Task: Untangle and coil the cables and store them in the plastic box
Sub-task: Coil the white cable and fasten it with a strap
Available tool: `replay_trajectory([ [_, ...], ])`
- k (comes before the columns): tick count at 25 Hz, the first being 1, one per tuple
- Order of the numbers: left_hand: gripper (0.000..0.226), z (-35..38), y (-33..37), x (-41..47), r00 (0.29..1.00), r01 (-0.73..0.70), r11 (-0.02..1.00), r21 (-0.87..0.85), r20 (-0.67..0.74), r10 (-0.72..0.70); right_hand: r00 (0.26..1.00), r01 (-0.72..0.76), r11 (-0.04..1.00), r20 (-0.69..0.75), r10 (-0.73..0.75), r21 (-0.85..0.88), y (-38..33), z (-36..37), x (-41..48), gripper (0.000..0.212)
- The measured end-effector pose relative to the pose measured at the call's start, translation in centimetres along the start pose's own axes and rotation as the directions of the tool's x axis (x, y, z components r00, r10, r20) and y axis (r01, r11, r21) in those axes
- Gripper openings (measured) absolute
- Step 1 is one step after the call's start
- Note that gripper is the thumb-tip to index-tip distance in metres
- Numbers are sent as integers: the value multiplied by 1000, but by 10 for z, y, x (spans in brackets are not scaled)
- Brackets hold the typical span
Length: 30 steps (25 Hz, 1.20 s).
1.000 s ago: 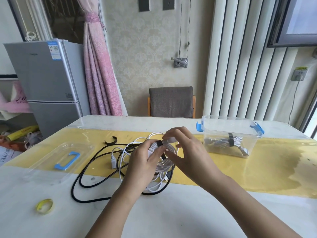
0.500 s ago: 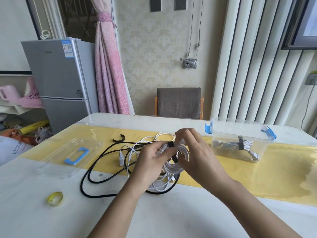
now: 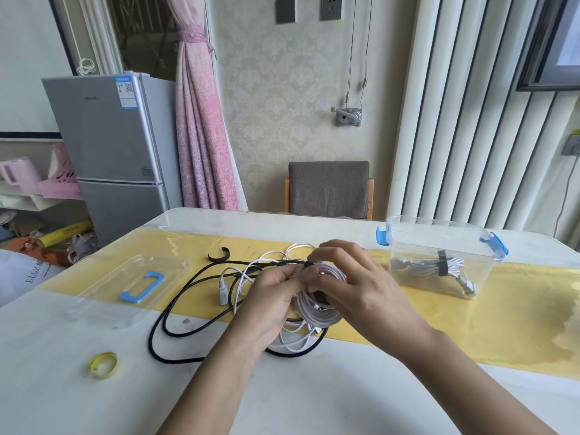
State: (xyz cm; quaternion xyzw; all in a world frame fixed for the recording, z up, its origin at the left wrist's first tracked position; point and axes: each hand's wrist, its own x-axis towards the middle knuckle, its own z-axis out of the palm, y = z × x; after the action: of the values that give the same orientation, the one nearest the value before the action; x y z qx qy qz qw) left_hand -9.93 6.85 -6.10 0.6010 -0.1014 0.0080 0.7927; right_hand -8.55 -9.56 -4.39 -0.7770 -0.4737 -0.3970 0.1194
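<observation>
Above the table's middle I hold a coiled white cable (image 3: 317,306) with both hands. My left hand (image 3: 270,296) grips the coil's left side. My right hand (image 3: 361,287) pinches a black strap (image 3: 321,298) that runs around the coil. Under my hands lie a loose black cable (image 3: 175,312) and a tangled white cable (image 3: 248,274) with a USB plug. The clear plastic box (image 3: 408,243) with blue latches stands to the right, with one strapped white cable bundle (image 3: 439,265) inside.
The box's clear lid (image 3: 131,287) with a blue handle lies to the left. A spare black strap (image 3: 218,255) lies behind the cables and a yellow tape roll (image 3: 103,365) lies near the front left. A grey chair (image 3: 328,189) stands behind the table.
The camera has swung left, so everything sits further right in view. My fingers have closed in tighter around the strap at the top of the coil.
</observation>
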Motion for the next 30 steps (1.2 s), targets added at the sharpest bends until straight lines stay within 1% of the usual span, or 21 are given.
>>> replay_trajectory([
  [3, 14, 0, 5, -2, 999, -33, 999, -29, 41, 34, 999, -32, 999, 12, 32, 26, 2, -1, -1, 11],
  [5, 13, 0, 7, -4, 997, -60, 998, -23, 48, 61, 999, -33, 998, 18, 32, 49, 2, -1, -1, 12],
  [8, 18, 1, 9, -4, 993, -102, 995, 9, 64, 101, 999, -30, 998, 25, 29, 54, 0, 2, 2, 22],
  [11, 17, 2, 9, -3, 992, -101, 992, 71, 84, 95, 998, -52, 991, -13, 54, 121, -3, -1, 6, 26],
  [13, 18, 2, 6, -2, 993, -93, 988, 125, 82, 83, 1000, -20, 993, -12, 21, 118, -3, -4, 6, 24],
  [16, 18, -3, 2, 1, 990, -61, 968, 242, 137, 28, 1000, 25, 995, 11, -26, 94, 2, -3, 3, 20],
  [18, 18, -6, 2, 0, 985, -37, 957, 286, 172, -14, 999, -21, 993, 29, 18, 116, 2, 3, 2, 21],
  [20, 11, -6, 4, -1, 979, -52, 948, 313, 204, -14, 993, -121, 975, 28, 118, 185, -1, 7, 0, 26],
  [22, 6, -7, 3, -1, 974, -73, 941, 332, 225, -4, 980, -190, 950, -4, 197, 248, -2, 9, -1, 28],
  [25, 10, -8, 1, -1, 973, -64, 937, 343, 231, -18, 966, -214, 940, -82, 243, 265, 0, 8, 1, 26],
  [27, 14, -8, 0, -2, 969, -43, 937, 347, 244, -46, 963, -235, 932, -62, 261, 277, 1, 7, 1, 28],
  [30, 9, -9, 2, -3, 966, -19, 917, 399, 246, -87, 952, -291, 894, 14, 305, 341, 2, 7, -4, 31],
])
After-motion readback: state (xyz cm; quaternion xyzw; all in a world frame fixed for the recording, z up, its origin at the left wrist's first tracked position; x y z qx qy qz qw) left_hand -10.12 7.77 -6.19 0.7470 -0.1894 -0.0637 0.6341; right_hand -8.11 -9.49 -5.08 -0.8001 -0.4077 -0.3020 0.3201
